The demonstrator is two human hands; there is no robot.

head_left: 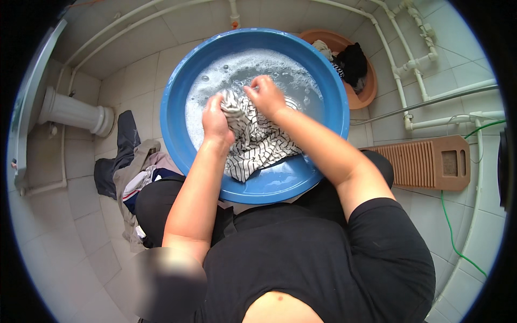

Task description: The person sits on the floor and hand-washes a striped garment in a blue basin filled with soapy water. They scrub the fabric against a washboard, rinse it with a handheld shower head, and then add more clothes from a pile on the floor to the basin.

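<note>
A white garment with black stripes (264, 142) lies bunched and wet in a large blue basin (171, 116). Cloudy, soapy water (253, 62) with foam fills the far part of the basin. My left hand (216, 123) is closed round a gathered fold at the garment's left side. Over its upper right part, my right hand (266, 98) has its fingers curled in on the cloth, and the fingertips are partly hidden. The lower end of the garment drapes toward the basin's near wall.
A brown washboard (417, 164) lies at the right beside my knee. An orange basin (368, 97) with dark and striped clothes stands at the far right. Clothes (141, 161) are heaped on the floor at left, near a white pedestal (78, 113). White pipes (396, 70) and a green cord (449, 231) run at right.
</note>
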